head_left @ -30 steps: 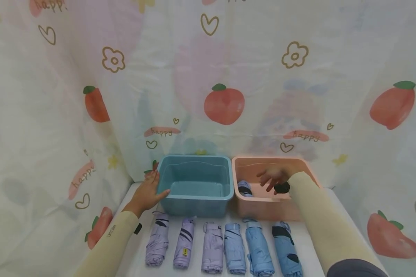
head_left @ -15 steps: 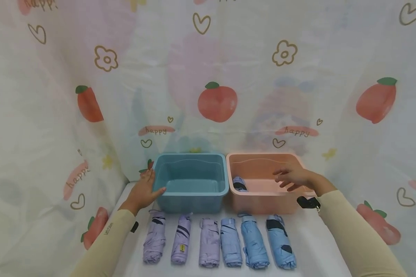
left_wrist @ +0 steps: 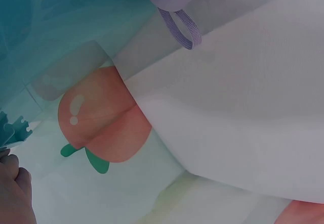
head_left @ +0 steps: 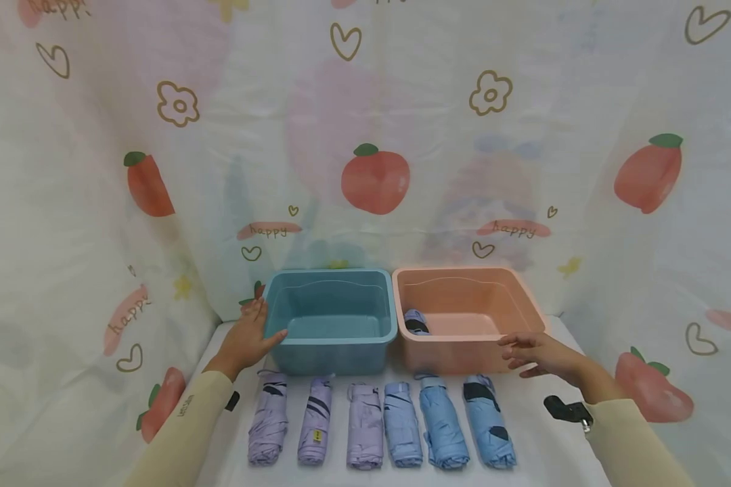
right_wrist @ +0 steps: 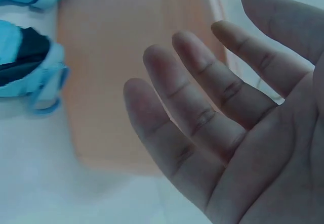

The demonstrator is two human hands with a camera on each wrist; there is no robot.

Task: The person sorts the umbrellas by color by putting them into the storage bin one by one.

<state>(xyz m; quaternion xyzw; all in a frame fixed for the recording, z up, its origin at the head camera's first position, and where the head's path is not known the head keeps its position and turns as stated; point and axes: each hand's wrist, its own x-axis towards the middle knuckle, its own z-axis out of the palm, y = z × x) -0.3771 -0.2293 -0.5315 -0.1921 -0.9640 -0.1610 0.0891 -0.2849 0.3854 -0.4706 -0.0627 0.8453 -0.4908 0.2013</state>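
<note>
The right hand is flat and open, with its fingers spread out, and it holds nothing. It floats just in front of the pink bin, near the bin's front right corner. Just below and to the left of this hand lies a folded blue umbrella with dark patches, the last one on the right in a row of six. The hand is close to it but does not touch it.

Next in the row come two more blue umbrellas, then three purple umbrellas. All six lie side by side on the white table, in front of the two bins. One more folded umbrella sits inside the pink bin, at its left side.

The left hand rests with straight fingers against the left side of the blue bin. It grips nothing. The blue bin stands right beside the pink one.
</note>
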